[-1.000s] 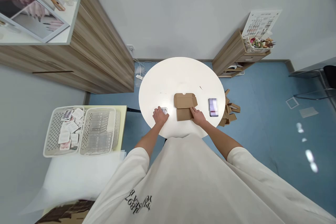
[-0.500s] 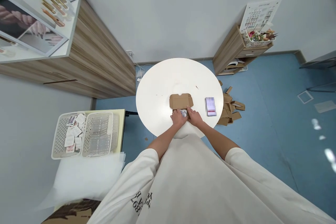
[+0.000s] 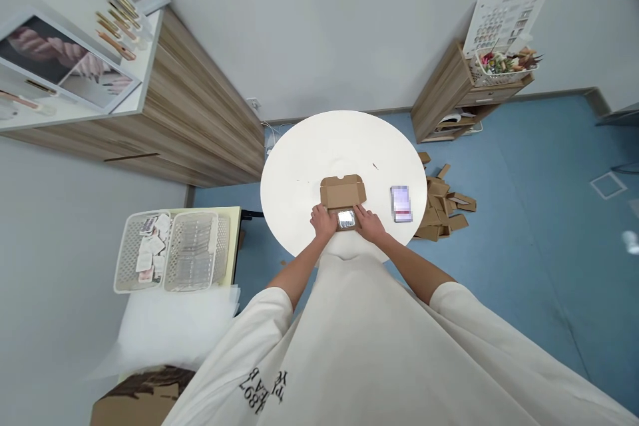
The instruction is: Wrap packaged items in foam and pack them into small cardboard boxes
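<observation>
From where I watch, down past the shirt (image 3: 359,319), the two hands come first. The left hand (image 3: 324,221) rests at the left side of a small cardboard box (image 3: 343,193), its fingers curled; I cannot tell whether they pinch the wall or only lean on it. The right hand (image 3: 368,222) reaches to the box's right side, fingers extended toward the lid's fold; whether thumb and fingers press together there, I cannot make out.

The box sits on the near half of the round white table (image 3: 344,136), its lid laid back away from the body. In its tray, between the hands, lies a shiny clear pack (image 3: 346,219). I judge both very light: the card springy along its folds and soft at the thin flaps, the pack thin plastic, smooth enough to slide and easy to dent. I would hold the box by its two side walls, low down, and take the pack by opposite edges, never pressing its middle.

Right of the box, well apart, is a phone (image 3: 401,204). Off the table's right edge, folded cardboard pieces (image 3: 439,210) lie heaped on the floor. Farther back, a low wooden cabinet (image 3: 444,96) bears a basket of flowers (image 3: 504,66).
</observation>
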Demonstrator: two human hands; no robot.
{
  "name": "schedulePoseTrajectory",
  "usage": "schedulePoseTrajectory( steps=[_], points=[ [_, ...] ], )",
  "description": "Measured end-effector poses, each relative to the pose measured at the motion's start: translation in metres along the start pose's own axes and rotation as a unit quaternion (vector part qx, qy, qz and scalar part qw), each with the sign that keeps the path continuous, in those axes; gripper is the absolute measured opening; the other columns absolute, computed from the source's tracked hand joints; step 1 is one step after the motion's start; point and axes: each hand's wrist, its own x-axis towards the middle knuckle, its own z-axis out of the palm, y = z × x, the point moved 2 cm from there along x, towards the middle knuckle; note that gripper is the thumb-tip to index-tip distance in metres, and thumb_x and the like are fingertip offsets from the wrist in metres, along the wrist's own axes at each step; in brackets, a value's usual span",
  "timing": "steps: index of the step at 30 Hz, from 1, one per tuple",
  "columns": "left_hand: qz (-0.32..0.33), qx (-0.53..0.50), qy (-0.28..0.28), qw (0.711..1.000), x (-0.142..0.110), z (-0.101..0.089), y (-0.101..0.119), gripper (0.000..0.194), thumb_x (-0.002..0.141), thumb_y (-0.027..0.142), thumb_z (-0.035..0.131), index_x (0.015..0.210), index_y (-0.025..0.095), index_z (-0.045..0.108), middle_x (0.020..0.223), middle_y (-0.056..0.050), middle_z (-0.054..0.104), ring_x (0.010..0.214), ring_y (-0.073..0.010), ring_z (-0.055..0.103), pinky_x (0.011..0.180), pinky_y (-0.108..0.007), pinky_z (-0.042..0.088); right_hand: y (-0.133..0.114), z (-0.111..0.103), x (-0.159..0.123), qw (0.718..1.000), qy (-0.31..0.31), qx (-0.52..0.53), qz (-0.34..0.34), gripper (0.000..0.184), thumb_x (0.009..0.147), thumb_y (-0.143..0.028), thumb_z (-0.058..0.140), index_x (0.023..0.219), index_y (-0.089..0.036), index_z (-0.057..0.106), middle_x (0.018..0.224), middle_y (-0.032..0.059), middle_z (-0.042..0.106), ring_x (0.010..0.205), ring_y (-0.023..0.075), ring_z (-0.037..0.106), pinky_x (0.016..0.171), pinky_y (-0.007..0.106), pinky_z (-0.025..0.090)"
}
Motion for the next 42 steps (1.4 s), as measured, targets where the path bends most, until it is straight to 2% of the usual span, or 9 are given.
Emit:
schedulePoseTrajectory(
  steps=[4,7,10,13,21,25,33,38,42],
  points=[
    [-0.056,-0.075,-0.028,0.995,0.022,-0.012,-0.016,0.051,0.092,0.032,0.054,0.139,0.022,0.039,0.144,-0.015,0.048,0.133,-0.0287,0.048,0.106,-0.042,0.04,0.005,-0.004,-0.005,0.993,0.075,0.09,0.032,0.07,0.093,-0.031,0.052,0.158,-0.023,0.025,0.164,0.0125,0.025,0.133,0.0324,0.044,0.104,0.044,0.042],
    [-0.094,-0.149,-0.074,0.982,0.034,-0.016,-0.022,0.054,0.092,0.032,0.054,0.142,0.022,0.038,0.144,-0.014,0.051,0.128,-0.0233,0.055,0.1,-0.035,0.045,0.016,-0.008,0.002,0.955,0.132,0.237,0.122,0.066,0.095,-0.036,0.046,0.156,-0.02,0.029,0.155,0.0148,0.038,0.126,0.0274,0.052,0.103,0.041,0.046],
    [-0.112,-0.197,-0.099,0.969,0.041,-0.017,-0.022,0.052,0.09,0.036,0.057,0.139,0.021,0.044,0.146,-0.013,0.053,0.128,-0.0233,0.056,0.098,-0.033,0.047,0.024,-0.013,0.016,0.903,0.124,0.366,0.187,0.068,0.092,-0.041,0.048,0.155,-0.023,0.031,0.151,0.0134,0.044,0.116,0.0236,0.06,0.101,0.04,0.05],
    [-0.092,-0.259,-0.123,0.954,0.045,-0.017,-0.018,0.044,0.087,0.035,0.06,0.129,0.021,0.054,0.141,-0.011,0.059,0.124,-0.024,0.058,0.096,-0.033,0.049,0.025,-0.022,0.029,0.877,0.117,0.422,0.195,0.069,0.089,-0.041,0.054,0.153,-0.022,0.036,0.154,0.0123,0.043,0.125,0.0246,0.056,0.104,0.04,0.048],
    [-0.096,-0.341,-0.149,0.923,0.043,-0.021,-0.012,0.033,0.079,0.023,0.06,0.112,0.021,0.057,0.127,-0.011,0.065,0.112,-0.0238,0.062,0.089,-0.035,0.051,0.007,-0.037,0.032,0.849,0.102,0.498,0.144,0.056,0.086,-0.04,0.058,0.139,-0.021,0.055,0.142,0.0101,0.058,0.119,0.0231,0.061,0.099,0.036,0.052],
    [-0.096,-0.324,-0.154,0.929,0.044,-0.021,-0.014,0.023,0.088,0.04,0.056,0.102,0.022,0.054,0.125,-0.008,0.065,0.109,-0.021,0.062,0.086,-0.033,0.049,0.006,-0.035,0.031,0.84,0.098,0.512,0.151,0.048,0.087,-0.047,0.058,0.128,-0.023,0.063,0.138,0.0081,0.061,0.117,0.0227,0.061,0.099,0.037,0.051],
    [-0.101,-0.345,-0.18,0.916,0.05,-0.028,-0.02,0.057,0.096,0.07,0.031,0.098,0.02,0.058,0.124,-0.014,0.067,0.11,-0.0253,0.064,0.084,-0.035,0.05,0.012,-0.035,0.029,0.805,0.096,0.557,0.178,0.053,0.091,-0.066,0.047,0.113,-0.022,0.069,0.129,0.008,0.067,0.114,0.0238,0.063,0.096,0.036,0.049],
    [-0.123,-0.371,-0.18,0.903,0.053,-0.034,-0.021,0.066,0.096,0.073,0.022,0.102,0.02,0.06,0.121,-0.014,0.068,0.106,-0.0256,0.067,0.086,-0.038,0.05,0.012,-0.039,0.033,0.789,0.077,0.578,0.195,0.068,0.095,-0.07,0.03,0.129,-0.021,0.063,0.132,0.0114,0.065,0.115,0.0242,0.063,0.09,0.035,0.051],
    [-0.112,-0.385,-0.205,0.893,0.055,-0.039,-0.023,0.076,0.094,0.078,0.016,0.121,0.022,0.06,0.126,-0.013,0.067,0.108,-0.0264,0.066,0.086,-0.039,0.05,0.007,-0.048,0.031,0.807,0.05,0.562,0.177,0.08,0.097,-0.072,0.009,0.155,-0.025,0.038,0.139,0.013,0.06,0.114,0.0238,0.064,0.088,0.035,0.053]
  ],
)
